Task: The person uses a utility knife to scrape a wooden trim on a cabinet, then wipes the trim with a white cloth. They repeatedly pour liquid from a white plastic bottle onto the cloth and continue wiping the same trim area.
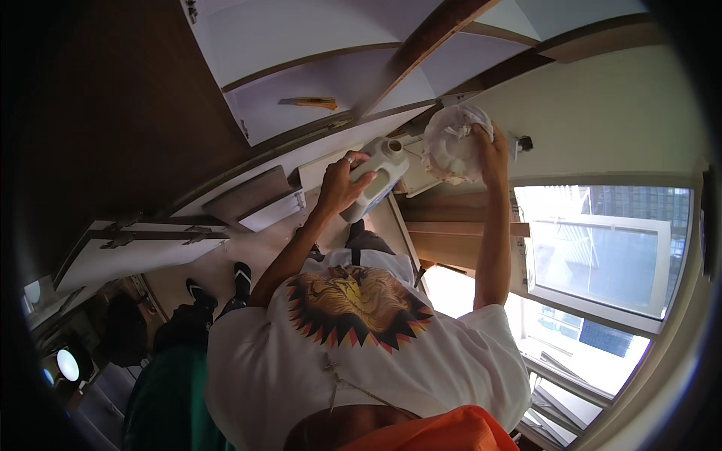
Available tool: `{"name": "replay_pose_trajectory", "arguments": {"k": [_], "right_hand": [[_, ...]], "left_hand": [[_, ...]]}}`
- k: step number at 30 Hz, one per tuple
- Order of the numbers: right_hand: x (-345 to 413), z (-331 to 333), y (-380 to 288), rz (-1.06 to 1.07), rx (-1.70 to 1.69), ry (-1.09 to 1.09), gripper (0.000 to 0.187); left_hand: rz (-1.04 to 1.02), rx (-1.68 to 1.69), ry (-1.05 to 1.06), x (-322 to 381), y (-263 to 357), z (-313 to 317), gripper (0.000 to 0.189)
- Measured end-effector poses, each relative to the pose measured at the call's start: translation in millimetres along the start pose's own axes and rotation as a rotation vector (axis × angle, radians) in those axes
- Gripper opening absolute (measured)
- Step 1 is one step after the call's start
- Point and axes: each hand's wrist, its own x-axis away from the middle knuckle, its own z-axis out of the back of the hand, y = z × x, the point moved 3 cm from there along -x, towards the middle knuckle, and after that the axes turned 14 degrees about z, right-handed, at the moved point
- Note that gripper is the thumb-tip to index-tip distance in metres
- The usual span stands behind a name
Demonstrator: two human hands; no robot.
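My left hand (345, 183), with a ring on one finger, grips a pale plastic jug (379, 176) by its handle side. The jug leans, and its uncapped mouth points up toward the shelves. In my raised right hand (492, 147) is a crumpled, whitish translucent plastic bag (454, 145), bunched into a round bundle with a knot-like twist in front. What the bag contains cannot be made out. Bundle and jug are close together but apart, the bundle to the right of the jug's mouth.
A yellow utility knife (309, 103) lies on a cabinet shelf (271, 121). Cabinet doors with hinges (152, 248) stand at the left. Beside me on the left is another person in a green top (166, 389). A wall box (523, 143) and a window (603, 259) are at the right.
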Motion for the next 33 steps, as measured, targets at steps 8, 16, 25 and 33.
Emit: {"name": "replay_pose_trajectory", "arguments": {"k": [8,16,25,33], "right_hand": [[37.1,78.0,62.7,-0.236,-0.563,0.171,0.032],[21.6,117.0,139.8,-0.322,-0.723,0.132,0.034],[6.3,113.7,188.2,-0.465,-0.798,-0.126,0.042],[-30.2,107.0,169.7,-0.406,-0.732,-0.204,0.035]], "left_hand": [[-0.278,0.072,0.088,-113.2,74.1,-103.2,0.044],[-0.413,-0.09,0.482,-212.6,131.0,-156.7,0.051],[-0.305,-0.044,0.633,-275.3,110.4,-184.3,0.05],[-0.381,-0.249,0.677,-289.5,106.9,-182.8,0.061]]}}
